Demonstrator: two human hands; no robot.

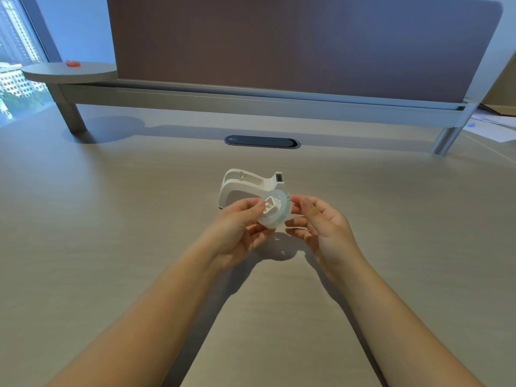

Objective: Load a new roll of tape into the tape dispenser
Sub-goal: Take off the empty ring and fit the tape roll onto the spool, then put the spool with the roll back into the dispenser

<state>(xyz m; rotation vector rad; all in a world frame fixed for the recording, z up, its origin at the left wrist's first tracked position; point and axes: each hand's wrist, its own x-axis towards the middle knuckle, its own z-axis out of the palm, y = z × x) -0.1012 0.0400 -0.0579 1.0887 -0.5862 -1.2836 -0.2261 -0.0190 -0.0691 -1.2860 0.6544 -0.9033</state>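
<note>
Tape roll (275, 210): a small, clear roll held in the air above the desk (111, 219), just in front of the dispenser (245, 185). A white plastic hub (270, 205) sits in its core. The roll looks light and rigid; its smooth sides are probably slippery and its outer wrap tacky. Recommended hold: pinch the flat side faces or the rim, keeping the fingers off the loose tape end.

Left hand (237, 233): thumb and fingertips closed on the hub and the near edge of the roll. Right hand (321, 224): fingers curled at the roll's far edge; actual contact cannot be confirmed.

Dispenser: white, standing on the desk, its cradle empty and open at the top, cutter end to the right.
</note>
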